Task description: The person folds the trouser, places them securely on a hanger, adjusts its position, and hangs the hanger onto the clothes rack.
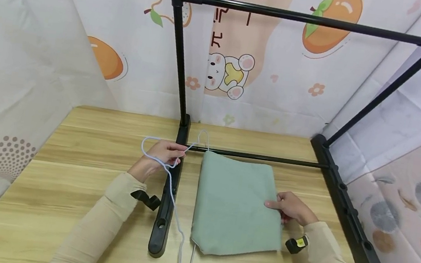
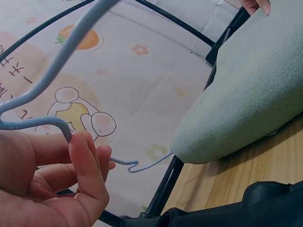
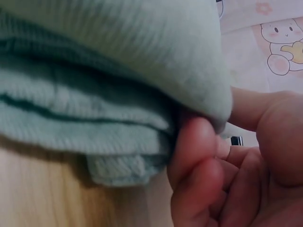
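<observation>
A pale green folded cloth (image 1: 238, 207) lies over the long bar of a light blue wire hanger (image 1: 177, 221); the bar comes out at both ends of the cloth's left fold. My left hand (image 1: 164, 154) pinches the hanger near its neck, and the hook curves out to the left. In the left wrist view the thumb and fingertips (image 2: 87, 156) close on the wire. On the other side, my right hand (image 1: 292, 208) grips the cloth's right edge, thumb on top. Several stacked layers of the cloth (image 3: 94, 113) show in the right wrist view, with the fingers underneath.
A black rack stands around the cloth: its top rail (image 1: 307, 17) runs high at the back, and its low crossbar (image 1: 263, 158) passes just behind the cloth. Its left foot (image 1: 159, 232) lies under my left hand; the right foot (image 1: 348, 214) is beyond my right hand. Printed curtains hang behind.
</observation>
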A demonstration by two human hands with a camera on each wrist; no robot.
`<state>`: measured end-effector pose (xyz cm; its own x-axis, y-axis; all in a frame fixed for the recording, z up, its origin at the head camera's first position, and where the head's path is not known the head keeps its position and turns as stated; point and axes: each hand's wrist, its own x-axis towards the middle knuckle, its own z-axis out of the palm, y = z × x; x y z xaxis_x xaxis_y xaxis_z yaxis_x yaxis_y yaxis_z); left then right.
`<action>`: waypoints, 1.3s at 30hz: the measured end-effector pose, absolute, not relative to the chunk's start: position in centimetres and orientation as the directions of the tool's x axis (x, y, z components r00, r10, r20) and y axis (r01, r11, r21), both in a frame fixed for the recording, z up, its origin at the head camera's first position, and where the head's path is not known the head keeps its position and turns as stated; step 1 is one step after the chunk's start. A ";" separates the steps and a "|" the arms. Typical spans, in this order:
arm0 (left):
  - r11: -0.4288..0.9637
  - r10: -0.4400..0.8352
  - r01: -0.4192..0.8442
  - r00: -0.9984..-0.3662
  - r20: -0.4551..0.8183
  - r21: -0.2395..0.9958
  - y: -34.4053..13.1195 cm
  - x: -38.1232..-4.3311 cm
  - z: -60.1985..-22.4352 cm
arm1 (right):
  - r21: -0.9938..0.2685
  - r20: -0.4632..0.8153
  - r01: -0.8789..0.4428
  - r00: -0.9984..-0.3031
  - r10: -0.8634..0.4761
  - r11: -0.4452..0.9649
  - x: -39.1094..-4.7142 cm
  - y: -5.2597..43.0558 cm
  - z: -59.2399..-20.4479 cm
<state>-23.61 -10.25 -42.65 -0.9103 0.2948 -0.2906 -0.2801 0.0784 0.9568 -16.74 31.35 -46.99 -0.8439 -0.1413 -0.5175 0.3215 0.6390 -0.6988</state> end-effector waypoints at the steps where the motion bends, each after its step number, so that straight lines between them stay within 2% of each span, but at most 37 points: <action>1: 0.077 0.294 -0.281 -0.910 -0.291 0.957 -10.2 -23.6 -42.7 | -0.692 -0.519 0.320 -0.844 -0.137 0.647 -16.7 31.4 -47.0; 7: 0.077 0.290 -0.285 -0.910 -0.295 0.955 -10.2 -23.5 -42.9 | -0.630 -0.497 0.286 -0.863 -0.092 0.722 -16.3 32.1 -46.8; 13: 0.075 0.297 -0.273 -0.912 -0.283 0.959 -10.1 -23.5 -43.2 | -0.605 -0.475 0.299 -0.879 -0.034 0.738 -15.6 32.0 -47.1; 23: 0.076 0.286 -0.274 -0.915 -0.284 0.959 -9.9 -23.7 -42.9 | -0.507 -0.333 0.134 -0.942 -0.050 0.851 -14.7 30.7 -45.5; 34: 0.144 0.274 -0.240 -0.922 -0.272 0.960 -9.6 -23.6 -42.7 | -0.483 -0.117 -0.090 -0.979 -0.166 0.871 -14.6 27.1 -42.8; 39: 0.148 0.280 -0.215 -0.927 -0.250 0.965 -9.6 -23.9 -42.6 | -0.556 -0.089 -0.162 -0.964 -0.251 0.816 -14.8 24.4 -41.7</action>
